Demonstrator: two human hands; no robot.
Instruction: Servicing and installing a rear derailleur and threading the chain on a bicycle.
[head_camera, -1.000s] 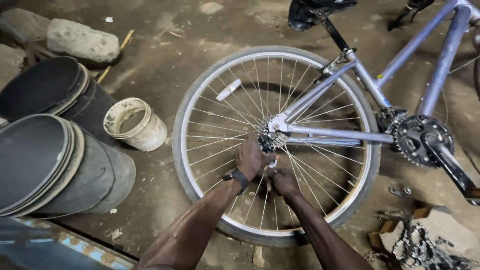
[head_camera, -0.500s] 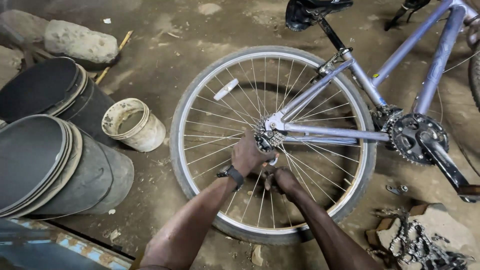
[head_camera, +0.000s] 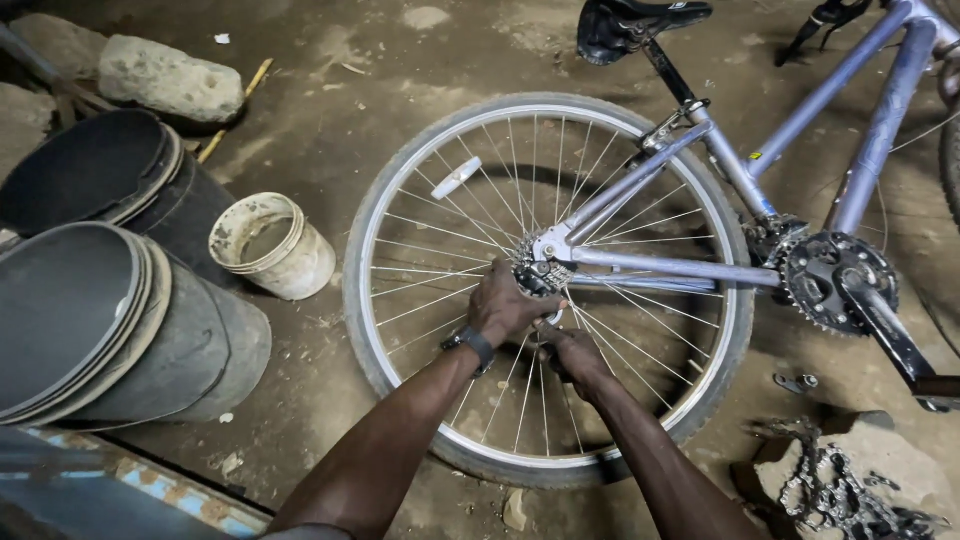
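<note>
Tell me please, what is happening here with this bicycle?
A person works with both bare hands at the hub of the rear wheel of a purple bicycle lying on a dirt floor. The left hand grips at the sprockets, and the right hand is just below it among the spokes. What the fingers hold is hidden. A loose chain lies on a stone at lower right, and a white bucket stands left of the wheel.

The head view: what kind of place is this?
Probably an informal bicycle repair spot: a bicycle lies on a bare dirt floor, a loose chain beside it, and both hands work at the rear wheel.
</note>
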